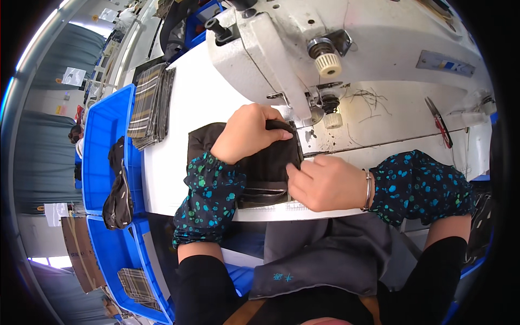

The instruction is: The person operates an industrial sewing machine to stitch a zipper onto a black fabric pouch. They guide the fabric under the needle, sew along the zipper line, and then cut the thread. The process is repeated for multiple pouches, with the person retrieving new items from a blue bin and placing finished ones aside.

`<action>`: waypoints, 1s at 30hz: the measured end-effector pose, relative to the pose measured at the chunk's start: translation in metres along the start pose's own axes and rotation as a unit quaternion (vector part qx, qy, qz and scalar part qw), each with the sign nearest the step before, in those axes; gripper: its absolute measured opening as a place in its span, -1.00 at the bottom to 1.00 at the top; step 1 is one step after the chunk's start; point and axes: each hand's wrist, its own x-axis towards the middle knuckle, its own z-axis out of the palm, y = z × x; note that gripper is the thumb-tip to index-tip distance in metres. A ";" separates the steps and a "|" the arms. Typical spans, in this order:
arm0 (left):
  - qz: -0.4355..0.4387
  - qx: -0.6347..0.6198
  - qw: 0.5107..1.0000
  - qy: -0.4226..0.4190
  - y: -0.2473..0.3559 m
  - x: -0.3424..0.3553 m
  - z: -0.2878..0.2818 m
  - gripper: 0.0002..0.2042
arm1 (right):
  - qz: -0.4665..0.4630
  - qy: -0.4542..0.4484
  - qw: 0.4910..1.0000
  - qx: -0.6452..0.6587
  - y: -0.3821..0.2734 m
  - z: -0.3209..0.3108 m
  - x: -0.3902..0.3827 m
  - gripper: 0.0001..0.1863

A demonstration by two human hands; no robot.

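A dark brown fabric piece (260, 160) with a metal zipper (260, 193) along its lower part lies on the white table of a sewing machine (287, 70). My left hand (247, 130) grips its upper part, thumb on the fabric beside the needle area. My right hand (325, 182), with curled fingers, holds the fabric's right edge just below the needle area. Both forearms wear dark floral sleeve covers. The fingertips of my right hand are partly hidden.
Stacked plaid fabric (149, 100) lies at back left. Blue bins (95, 135) line the left side, one draped with dark zippered pieces (116, 200), another holding plaid pieces (138, 287). Red-handled scissors (444, 130) and loose threads (368, 100) lie right of the needle. A person (77, 138) is at far left.
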 end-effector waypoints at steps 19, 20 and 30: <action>-0.002 0.111 0.986 0.123 0.002 -0.011 0.014 -0.81 | 0.051 -0.059 0.995 -0.055 0.002 0.001 0.001 -0.77; -0.001 0.112 0.985 0.128 0.003 -0.011 0.014 -0.81 | 0.053 -0.059 0.995 -0.055 0.002 0.001 0.001 -0.77; -0.034 0.127 0.982 0.133 0.008 -0.012 0.014 -0.79 | 0.081 -0.055 0.994 -0.055 -0.001 0.001 0.001 -0.81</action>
